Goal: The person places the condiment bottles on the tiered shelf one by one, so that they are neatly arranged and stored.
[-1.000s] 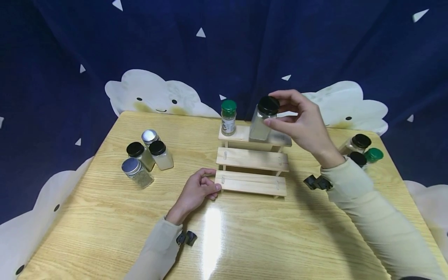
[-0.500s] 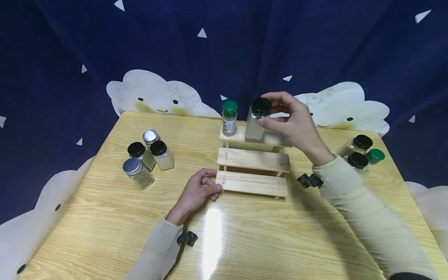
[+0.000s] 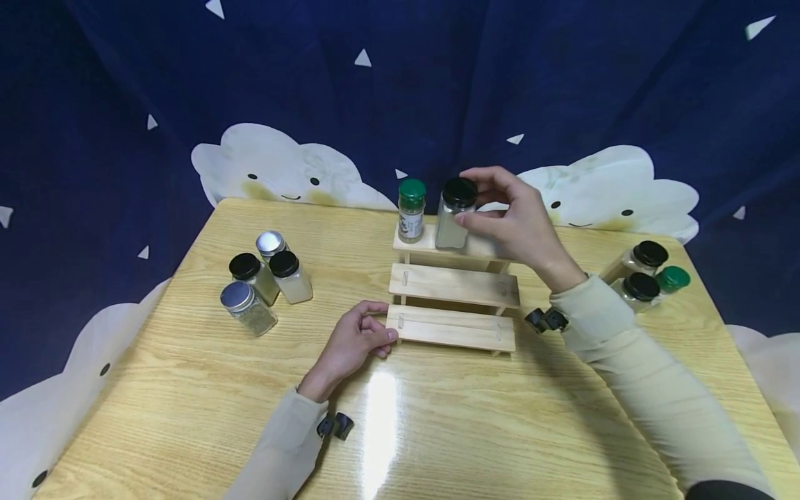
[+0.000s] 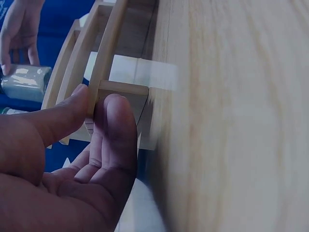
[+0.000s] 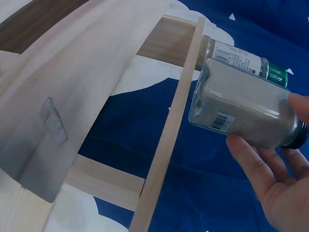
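Observation:
My right hand (image 3: 521,219) grips a square glass spice jar (image 3: 451,228) with a black lid, upright at the top step of a three-step wooden rack (image 3: 453,285). Pale powder fills the jar, and its base is right at the step's surface in the right wrist view. Just left of it on that step stands a round spice jar (image 3: 410,212) with a green cap and a printed label. My left hand (image 3: 353,337) pinches the left end of the lowest step between thumb and fingers, as the left wrist view also shows.
On the table's left stand several spice jars (image 3: 253,309) with black and silver lids. At the right, partly behind my right sleeve, are two black-lidded jars (image 3: 639,288) and a green-capped jar (image 3: 673,279). A dark blue curtain (image 3: 400,90) with cloud shapes hangs behind the table.
My right hand has carried the black-lidded jar leftward along the top step, closer to the green-capped jar. The left hand has stayed on the rack.

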A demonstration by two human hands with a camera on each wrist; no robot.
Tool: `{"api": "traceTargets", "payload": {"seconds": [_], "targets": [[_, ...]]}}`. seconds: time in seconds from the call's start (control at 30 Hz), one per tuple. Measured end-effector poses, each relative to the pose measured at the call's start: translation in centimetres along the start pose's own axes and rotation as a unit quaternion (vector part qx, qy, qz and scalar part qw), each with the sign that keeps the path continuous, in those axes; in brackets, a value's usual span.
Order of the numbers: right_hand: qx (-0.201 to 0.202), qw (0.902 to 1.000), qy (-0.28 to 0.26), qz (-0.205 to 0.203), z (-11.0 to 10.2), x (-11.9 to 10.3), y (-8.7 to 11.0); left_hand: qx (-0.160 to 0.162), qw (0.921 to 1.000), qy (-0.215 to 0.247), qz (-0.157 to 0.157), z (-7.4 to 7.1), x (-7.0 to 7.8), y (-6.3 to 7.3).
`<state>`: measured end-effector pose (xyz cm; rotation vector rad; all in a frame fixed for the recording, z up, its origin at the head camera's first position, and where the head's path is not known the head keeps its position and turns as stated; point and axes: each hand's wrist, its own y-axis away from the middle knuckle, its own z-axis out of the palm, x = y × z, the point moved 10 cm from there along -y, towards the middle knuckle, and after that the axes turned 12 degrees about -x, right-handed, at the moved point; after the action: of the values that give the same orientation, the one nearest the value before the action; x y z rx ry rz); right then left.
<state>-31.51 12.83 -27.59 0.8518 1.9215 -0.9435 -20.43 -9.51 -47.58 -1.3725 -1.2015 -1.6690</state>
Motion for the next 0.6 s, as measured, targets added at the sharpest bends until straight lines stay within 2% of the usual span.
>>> {"api": "traceTargets", "payload": {"seconds": [0.6], "targets": [[-0.003,1.0000,-0.003,0.004,0.34,0.95,-0.30,-0.010,0.9999,0.010,0.000,-0.04,-0.20,-0.21]]}}
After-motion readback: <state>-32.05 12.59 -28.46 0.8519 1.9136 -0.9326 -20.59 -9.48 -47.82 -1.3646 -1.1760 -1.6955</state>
